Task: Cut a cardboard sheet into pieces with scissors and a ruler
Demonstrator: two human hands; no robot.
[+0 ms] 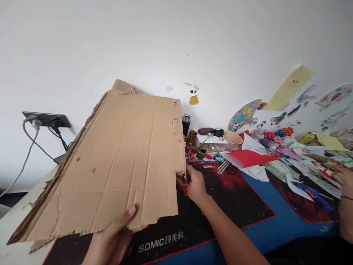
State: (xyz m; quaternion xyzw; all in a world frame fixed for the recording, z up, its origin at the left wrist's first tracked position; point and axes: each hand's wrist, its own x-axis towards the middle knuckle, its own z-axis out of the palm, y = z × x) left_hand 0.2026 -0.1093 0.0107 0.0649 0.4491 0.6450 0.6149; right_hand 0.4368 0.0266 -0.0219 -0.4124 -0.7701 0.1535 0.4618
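Observation:
A large sheet of brown corrugated cardboard (116, 154) is held up at a tilt over the desk. Its edges are ragged, and its right side has a notch and several torn spots. My left hand (113, 235) grips the lower edge, thumb on the front face and fingers behind. Beside the notch, my right hand (194, 184) closes around a slim tool with a red handle (186, 189) and a short metal part. Whether this tool is scissors or a knife I cannot tell. The metal part meets the cardboard's right edge; some right fingers are hidden.
A black mouse mat (228, 198) with red trim lies underneath. Paint jars (192, 152), a black can (186, 123), a pink bowl (233, 140) and red paper (250, 158) stand or lie behind. Another person's hand (344, 180) is at far right. A power strip (46, 119) hangs left.

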